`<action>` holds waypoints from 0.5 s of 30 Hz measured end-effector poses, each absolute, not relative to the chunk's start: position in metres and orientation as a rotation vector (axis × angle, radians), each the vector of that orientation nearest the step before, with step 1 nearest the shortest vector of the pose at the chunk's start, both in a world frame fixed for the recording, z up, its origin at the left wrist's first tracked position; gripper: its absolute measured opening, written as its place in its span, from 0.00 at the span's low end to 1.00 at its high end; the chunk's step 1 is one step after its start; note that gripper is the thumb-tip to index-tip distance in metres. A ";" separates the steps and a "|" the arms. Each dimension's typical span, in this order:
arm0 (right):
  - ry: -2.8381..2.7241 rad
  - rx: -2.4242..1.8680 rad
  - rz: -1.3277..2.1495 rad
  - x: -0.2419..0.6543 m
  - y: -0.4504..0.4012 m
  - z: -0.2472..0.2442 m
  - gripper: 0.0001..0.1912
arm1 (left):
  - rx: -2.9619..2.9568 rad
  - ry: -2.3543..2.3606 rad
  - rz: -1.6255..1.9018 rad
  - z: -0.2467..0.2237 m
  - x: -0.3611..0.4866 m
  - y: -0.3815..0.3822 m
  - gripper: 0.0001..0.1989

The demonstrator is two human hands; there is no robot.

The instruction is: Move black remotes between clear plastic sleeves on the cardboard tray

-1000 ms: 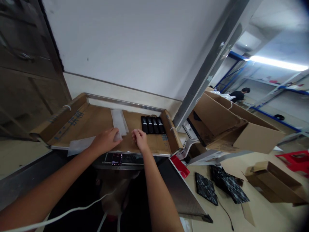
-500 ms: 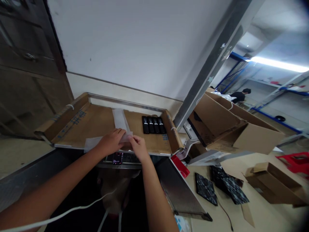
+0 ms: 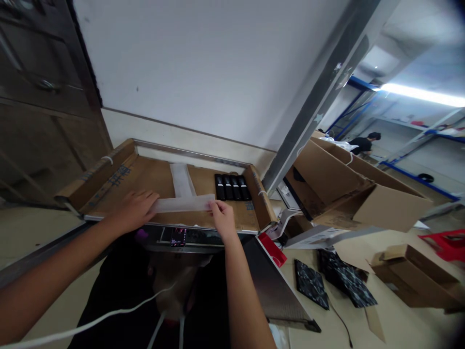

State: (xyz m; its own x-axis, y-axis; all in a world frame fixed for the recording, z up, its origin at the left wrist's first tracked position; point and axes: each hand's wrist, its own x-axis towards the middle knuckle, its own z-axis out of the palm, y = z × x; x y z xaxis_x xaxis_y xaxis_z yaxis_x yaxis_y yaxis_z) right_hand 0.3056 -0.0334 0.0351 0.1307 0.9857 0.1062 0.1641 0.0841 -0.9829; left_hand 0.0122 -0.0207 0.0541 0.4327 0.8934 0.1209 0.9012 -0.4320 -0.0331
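Near the front edge of the table (image 3: 154, 172), the left hand (image 3: 136, 209) covers one end of the translucent strip (image 3: 185, 204), and this strip hides the near end of the pale pile (image 3: 182, 179). Toward the table's right edge, the writing on the labels of the black items (image 3: 232, 189) is too small to read. The left forearm (image 3: 61, 271) is cut by the view's left edge.

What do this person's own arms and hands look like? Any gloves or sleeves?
The left hand and right hand are ordinary human hands without gloves. No sleeve shows on the forearms, and I see no watch or bracelet. Black clothing shows between them; a thin white cable crosses in front of it.
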 end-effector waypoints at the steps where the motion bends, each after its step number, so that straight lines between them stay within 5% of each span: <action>1: -1.242 -1.307 0.977 0.305 -0.034 0.037 0.20 | -2.568 -1.623 -0.118 0.055 0.011 -0.021 0.12; 15: -1.276 -1.282 1.121 0.308 -0.033 0.033 0.22 | -2.583 -1.707 -0.273 0.040 -0.006 -0.022 0.29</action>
State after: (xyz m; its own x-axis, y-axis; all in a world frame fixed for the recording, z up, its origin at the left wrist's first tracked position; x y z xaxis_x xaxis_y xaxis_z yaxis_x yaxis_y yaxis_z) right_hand 0.3077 -0.0326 0.0331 0.0262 0.9994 0.0240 0.1054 0.0211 -0.9942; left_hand -0.0064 -0.0222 0.0397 0.3815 0.9096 0.1644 0.9155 -0.3964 0.0685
